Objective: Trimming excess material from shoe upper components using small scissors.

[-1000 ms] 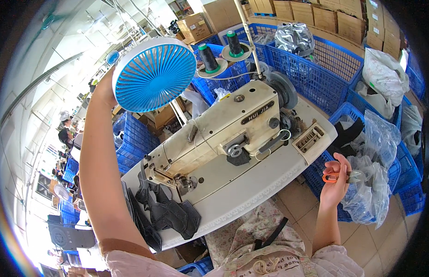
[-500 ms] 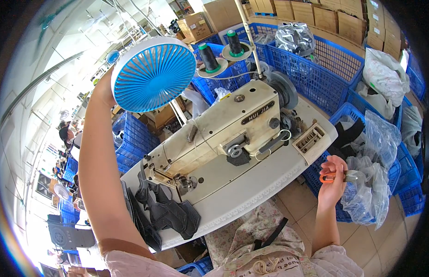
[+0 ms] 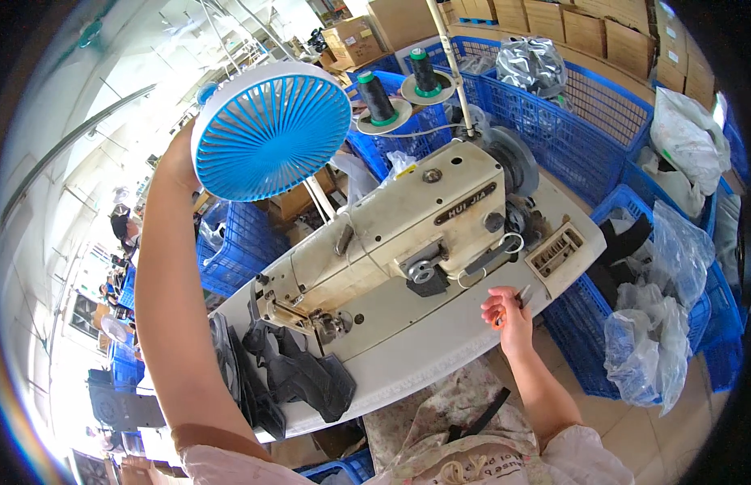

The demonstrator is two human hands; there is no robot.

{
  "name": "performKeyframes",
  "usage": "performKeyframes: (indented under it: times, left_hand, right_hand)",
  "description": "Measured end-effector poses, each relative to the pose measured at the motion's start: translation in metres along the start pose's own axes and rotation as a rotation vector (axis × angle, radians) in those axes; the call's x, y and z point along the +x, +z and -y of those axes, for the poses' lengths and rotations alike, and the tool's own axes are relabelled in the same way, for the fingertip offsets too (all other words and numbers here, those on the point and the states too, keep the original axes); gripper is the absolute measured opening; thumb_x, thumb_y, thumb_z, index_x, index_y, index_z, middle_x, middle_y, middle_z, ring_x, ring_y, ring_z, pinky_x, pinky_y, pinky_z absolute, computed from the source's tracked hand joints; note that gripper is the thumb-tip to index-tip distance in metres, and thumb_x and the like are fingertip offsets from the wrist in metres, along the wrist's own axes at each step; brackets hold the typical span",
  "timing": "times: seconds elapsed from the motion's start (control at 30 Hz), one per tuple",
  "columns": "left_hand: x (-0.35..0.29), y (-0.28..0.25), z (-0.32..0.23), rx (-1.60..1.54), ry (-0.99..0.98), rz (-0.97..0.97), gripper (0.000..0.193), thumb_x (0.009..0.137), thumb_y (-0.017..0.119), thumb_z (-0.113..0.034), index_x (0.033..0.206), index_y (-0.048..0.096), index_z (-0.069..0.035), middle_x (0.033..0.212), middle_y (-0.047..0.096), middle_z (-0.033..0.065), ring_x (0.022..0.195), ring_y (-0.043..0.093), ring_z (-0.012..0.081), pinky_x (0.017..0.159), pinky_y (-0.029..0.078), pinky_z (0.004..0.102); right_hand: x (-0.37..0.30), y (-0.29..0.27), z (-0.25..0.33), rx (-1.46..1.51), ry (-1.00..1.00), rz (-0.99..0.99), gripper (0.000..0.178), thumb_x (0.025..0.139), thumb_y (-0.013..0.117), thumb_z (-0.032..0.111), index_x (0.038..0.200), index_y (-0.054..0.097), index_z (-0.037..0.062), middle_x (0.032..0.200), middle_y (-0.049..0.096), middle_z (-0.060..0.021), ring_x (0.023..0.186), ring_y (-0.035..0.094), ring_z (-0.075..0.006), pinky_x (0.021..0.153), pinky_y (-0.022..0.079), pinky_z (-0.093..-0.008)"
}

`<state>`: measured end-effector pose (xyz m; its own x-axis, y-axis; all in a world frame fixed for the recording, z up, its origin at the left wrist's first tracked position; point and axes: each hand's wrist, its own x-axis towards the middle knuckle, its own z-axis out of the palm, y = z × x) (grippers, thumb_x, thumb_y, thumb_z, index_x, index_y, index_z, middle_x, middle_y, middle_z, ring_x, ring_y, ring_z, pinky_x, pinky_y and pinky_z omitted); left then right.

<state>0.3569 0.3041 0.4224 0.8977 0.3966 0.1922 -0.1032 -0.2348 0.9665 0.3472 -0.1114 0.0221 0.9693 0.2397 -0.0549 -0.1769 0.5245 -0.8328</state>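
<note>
My left arm is raised, and my left hand (image 3: 179, 162) reaches behind the rim of a blue and white fan (image 3: 272, 133); the fan hides its fingers. Over the front edge of the sewing table, my right hand (image 3: 513, 321) is closed around a small pair of thread snips (image 3: 500, 318) with orange handles, blade pointing up. A cream industrial sewing machine (image 3: 408, 222) stands between my arms. Black padded fabric pieces (image 3: 298, 376) lie in a heap at the table's left end, beside the needle area.
Two black thread cones (image 3: 376, 101) stand on holders behind the machine. Blue plastic crates (image 3: 553, 121) surround the table at the back and right, some with clear plastic bags (image 3: 650, 323). Cardboard boxes (image 3: 585, 36) are stacked behind. People sit far left.
My right hand has moved left with the snips, from beside the crates to over the table's front edge. My left hand stays behind the fan. The view has shifted slightly.
</note>
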Motion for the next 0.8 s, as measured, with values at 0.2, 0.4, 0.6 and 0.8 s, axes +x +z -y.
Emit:
performKeyframes:
  times: [0.2, 0.4, 0.6, 0.8]
  left_hand:
    - [0.012, -0.012, -0.055, 0.137, 0.074, 0.0, 0.035, 0.094, 0.046, -0.024, 0.114, 0.055, 0.003, 0.104, 0.063, 0.0131, 0.09, 0.062, 0.0199, 0.078, 0.051, 0.0329]
    - [0.037, 0.001, -0.122, 0.356, 0.084, 0.053, 0.035, 0.094, 0.046, -0.024, 0.114, 0.055, 0.003, 0.104, 0.063, 0.013, 0.09, 0.062, 0.0199, 0.079, 0.051, 0.033]
    - [0.055, 0.016, -0.115, 0.405, 0.064, 0.106, 0.035, 0.094, 0.045, -0.023, 0.114, 0.055, 0.003, 0.104, 0.063, 0.013, 0.091, 0.062, 0.0199, 0.08, 0.051, 0.0331]
    - [0.061, 0.019, -0.101, 0.389, 0.061, 0.141, 0.034, 0.094, 0.045, -0.023, 0.114, 0.055, 0.003, 0.104, 0.063, 0.013, 0.091, 0.062, 0.0199, 0.08, 0.051, 0.0332]
  right_hand:
    - [-0.001, -0.004, -0.008, -0.079, 0.063, -0.071, 0.025, 0.095, 0.047, 0.029, 0.097, 0.059, 0.0069, 0.076, 0.061, -0.0072, 0.058, 0.056, -0.013, 0.051, 0.042, -0.0245]
    - [0.0, -0.012, -0.018, -0.097, -0.058, -0.048, 0.024, 0.094, 0.05, 0.029, 0.093, 0.058, 0.0065, 0.073, 0.058, -0.0039, 0.059, 0.054, -0.0092, 0.048, 0.038, -0.0219]
    - [-0.002, -0.008, -0.026, -0.083, -0.087, -0.006, 0.027, 0.094, 0.05, 0.028, 0.094, 0.057, 0.0017, 0.073, 0.058, -0.0049, 0.06, 0.052, -0.0099, 0.054, 0.043, -0.0233]
    - [-0.004, -0.01, -0.029, -0.147, -0.139, 0.016, 0.023, 0.095, 0.046, 0.024, 0.094, 0.055, 0.0032, 0.072, 0.057, -0.0054, 0.059, 0.052, -0.0101, 0.055, 0.044, -0.023]
